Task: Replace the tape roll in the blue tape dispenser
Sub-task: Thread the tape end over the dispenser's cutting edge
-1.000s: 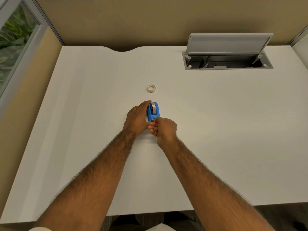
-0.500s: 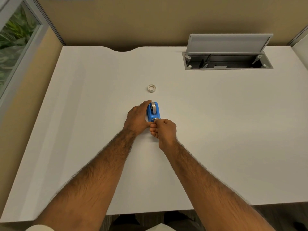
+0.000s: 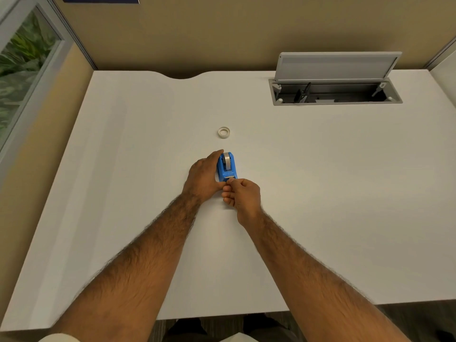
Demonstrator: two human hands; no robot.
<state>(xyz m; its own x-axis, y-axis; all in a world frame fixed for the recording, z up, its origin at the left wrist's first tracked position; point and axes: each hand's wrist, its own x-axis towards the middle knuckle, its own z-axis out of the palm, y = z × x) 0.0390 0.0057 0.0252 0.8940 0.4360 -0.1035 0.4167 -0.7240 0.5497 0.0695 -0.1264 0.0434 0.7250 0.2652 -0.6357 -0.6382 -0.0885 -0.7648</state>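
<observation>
Left hand (image 3: 203, 177) grips blue plastic tape dispenser (image 3: 226, 169); right hand (image 3: 243, 193) pinches tape end at cutter. Likely threading; next, tear cleanly.

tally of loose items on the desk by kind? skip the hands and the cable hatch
Tape dispensers: 1, the blue tape dispenser, with a tape roll mounted in it.
Loose tape rolls: 1, the pale ring lying flat beyond it.
Total: 2

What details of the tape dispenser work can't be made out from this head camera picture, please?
- Blue dispenser: its left side, hidden by the left hand.
- Tape end at the cutter: too small; right hand fingers cover it.
- Loose tape roll: tape remaining, too small.
</observation>
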